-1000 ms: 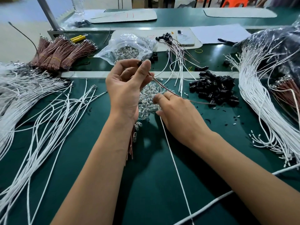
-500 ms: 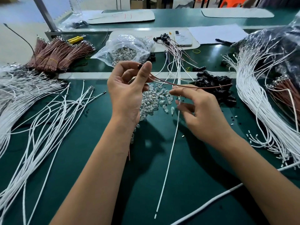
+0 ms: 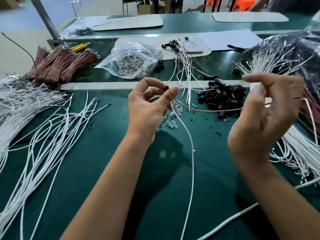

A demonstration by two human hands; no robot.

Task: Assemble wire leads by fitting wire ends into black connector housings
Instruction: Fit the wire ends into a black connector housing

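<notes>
My left hand (image 3: pixel 149 110) is raised over the green mat and pinches a small black connector housing (image 3: pixel 166 87) between thumb and fingertips. A white wire (image 3: pixel 191 153) hangs from that hand down toward me. A thin brown wire (image 3: pixel 207 110) runs from the left hand across to my right hand (image 3: pixel 265 116), which is lifted at the right, blurred, with its fingers closed around the wire's far part. A pile of loose black housings (image 3: pixel 223 97) lies between and behind the hands.
Small clear bulbs (image 3: pixel 171 119) lie under the left hand; a plastic bag (image 3: pixel 131 61) holds more. Brown wire bundles (image 3: pixel 60 64) sit back left, loose white wires (image 3: pixel 34 122) at left, a white wire mass (image 3: pixel 294 146) at right. Finished leads (image 3: pixel 183 66) and a phone (image 3: pixel 193 47) lie behind.
My right hand rose from the mat and swung up and right, drawing the brown wire out sideways. The white wire left the right hand and now hangs from the left hand.
</notes>
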